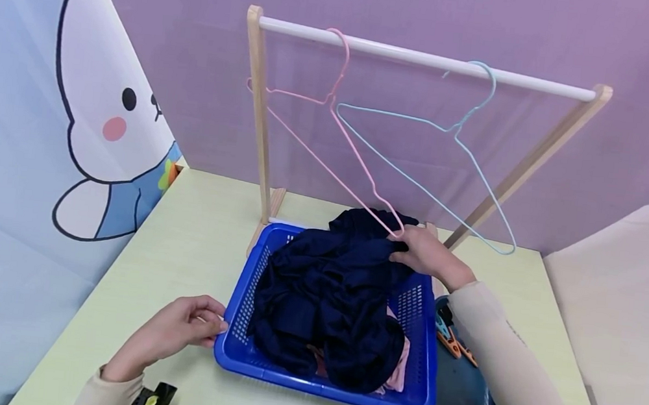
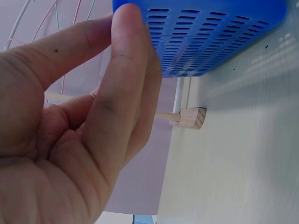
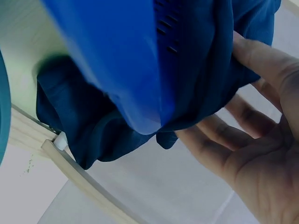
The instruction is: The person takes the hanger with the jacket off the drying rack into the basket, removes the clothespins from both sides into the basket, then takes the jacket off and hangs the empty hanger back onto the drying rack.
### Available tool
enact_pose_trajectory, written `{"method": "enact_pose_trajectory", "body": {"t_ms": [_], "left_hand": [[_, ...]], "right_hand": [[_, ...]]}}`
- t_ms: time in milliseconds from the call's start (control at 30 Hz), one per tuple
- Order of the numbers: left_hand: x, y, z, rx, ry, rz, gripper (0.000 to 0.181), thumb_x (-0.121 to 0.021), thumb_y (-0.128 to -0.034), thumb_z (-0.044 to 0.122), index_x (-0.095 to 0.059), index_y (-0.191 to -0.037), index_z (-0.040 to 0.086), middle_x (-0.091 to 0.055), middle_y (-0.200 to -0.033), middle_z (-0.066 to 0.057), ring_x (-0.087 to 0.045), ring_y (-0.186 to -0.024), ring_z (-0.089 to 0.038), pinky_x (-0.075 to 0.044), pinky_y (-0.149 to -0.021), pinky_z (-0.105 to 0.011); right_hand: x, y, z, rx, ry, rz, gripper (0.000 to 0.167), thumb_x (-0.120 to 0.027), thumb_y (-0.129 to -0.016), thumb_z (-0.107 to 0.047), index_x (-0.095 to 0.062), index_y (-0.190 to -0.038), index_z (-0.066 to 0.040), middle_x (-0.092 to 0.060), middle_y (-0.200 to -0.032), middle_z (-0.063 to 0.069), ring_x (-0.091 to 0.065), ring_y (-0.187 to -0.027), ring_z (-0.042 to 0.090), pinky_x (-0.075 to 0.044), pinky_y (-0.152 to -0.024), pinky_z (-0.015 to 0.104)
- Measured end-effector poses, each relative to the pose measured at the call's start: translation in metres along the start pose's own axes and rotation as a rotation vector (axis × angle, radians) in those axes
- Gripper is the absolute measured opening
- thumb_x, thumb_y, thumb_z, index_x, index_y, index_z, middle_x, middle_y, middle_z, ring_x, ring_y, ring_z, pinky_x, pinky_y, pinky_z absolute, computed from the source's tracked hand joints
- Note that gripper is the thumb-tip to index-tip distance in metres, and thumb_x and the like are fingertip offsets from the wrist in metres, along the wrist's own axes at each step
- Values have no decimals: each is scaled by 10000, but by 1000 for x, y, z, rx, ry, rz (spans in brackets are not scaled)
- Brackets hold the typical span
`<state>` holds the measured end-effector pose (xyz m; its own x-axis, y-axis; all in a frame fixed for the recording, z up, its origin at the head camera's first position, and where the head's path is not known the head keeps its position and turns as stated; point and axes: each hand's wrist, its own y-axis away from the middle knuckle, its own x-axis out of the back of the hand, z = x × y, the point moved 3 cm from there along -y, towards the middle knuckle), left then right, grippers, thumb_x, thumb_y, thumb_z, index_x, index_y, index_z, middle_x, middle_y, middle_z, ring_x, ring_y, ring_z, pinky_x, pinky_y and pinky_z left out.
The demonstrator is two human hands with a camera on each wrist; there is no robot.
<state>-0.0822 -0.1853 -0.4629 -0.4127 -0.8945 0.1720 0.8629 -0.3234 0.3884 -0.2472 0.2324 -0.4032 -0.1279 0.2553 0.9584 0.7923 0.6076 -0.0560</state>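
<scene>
A blue plastic basket (image 1: 326, 380) stands on the table, holding a crumpled dark navy garment (image 1: 316, 286) with some pink cloth (image 1: 399, 369) under it. My left hand (image 1: 180, 329) pinches the basket's left rim between thumb and fingers, as the left wrist view (image 2: 107, 93) also has it. At the basket's far right corner, my right hand (image 1: 427, 255) holds the navy garment, thumb on one side and fingers on the other in the right wrist view (image 3: 252, 112). Part of the garment hangs over the basket's far edge. The lower tip of a pink hanger (image 1: 359, 150) crosses just by the right hand.
Behind the basket stands a rack with a white rail (image 1: 409, 55) and wooden posts. A light blue hanger (image 1: 482, 172) hangs on the rail beside the pink one. Right of the basket, partly under my right sleeve, sits a dark teal tray (image 1: 466, 399) with several clothespins (image 1: 449, 338).
</scene>
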Motion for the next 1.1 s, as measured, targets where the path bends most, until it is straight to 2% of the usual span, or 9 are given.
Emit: {"method": "enact_pose_trajectory", "body": {"t_ms": [200, 400, 467, 733, 900, 1100], "left_hand": [[0, 0, 0, -8, 3, -2, 348, -700, -957, 166, -584, -1155, -96, -677, -926, -115, -694, -830, -273, -606, -731, -367], [0, 0, 0, -11, 2, -1, 351, -698, -959, 171, -582, -1157, -95, -676, -925, -114, -693, -832, -272, -605, -732, -361], [0, 0, 0, -8, -2, 1, 353, -699, -960, 174, -582, -1159, -93, -675, -925, -113, -693, -831, -271, -605, -732, -360], [0, 0, 0, 1, -10, 5, 352, -698, -960, 179, -583, -1158, -90, -672, -924, -112, -694, -827, -270, -605, -733, -361], [0, 0, -1, 2, -11, 3, 352, -696, -962, 179, -584, -1159, -89, -673, -922, -110, -694, -832, -267, -605, -734, -359], [0, 0, -1, 3, -8, 3, 346, -695, -962, 180, -587, -1156, -86, -672, -920, -110, -693, -834, -266, -605, -734, -360]], "right_hand": [[5, 5, -10, 79, 6, 101, 265, -805, -821, -35, -749, -1080, -35, -705, -987, 121, -644, -888, 286, -322, -740, 455], [19, 20, -26, 108, -41, 205, 229, -775, -848, 2, -733, -1073, -7, -674, -1056, 148, -618, -980, 323, -451, -876, 511], [24, 27, -35, 118, -50, 230, 230, -763, -855, 11, -730, -1082, 2, -665, -1080, 159, -607, -1005, 332, -485, -885, 505], [30, 55, -78, 220, -52, 280, 254, -772, -821, 39, -720, -1063, -15, -635, -1084, 125, -638, -947, 248, -581, -752, 390], [24, 68, -108, 315, -53, 243, 288, -793, -798, 51, -709, -1063, -24, -610, -1079, 90, -634, -873, 165, -578, -683, 288], [7, 73, -129, 360, -105, 63, 258, -765, -839, 37, -702, -1075, -49, -584, -1080, 56, -617, -820, 107, -555, -688, 212]]}}
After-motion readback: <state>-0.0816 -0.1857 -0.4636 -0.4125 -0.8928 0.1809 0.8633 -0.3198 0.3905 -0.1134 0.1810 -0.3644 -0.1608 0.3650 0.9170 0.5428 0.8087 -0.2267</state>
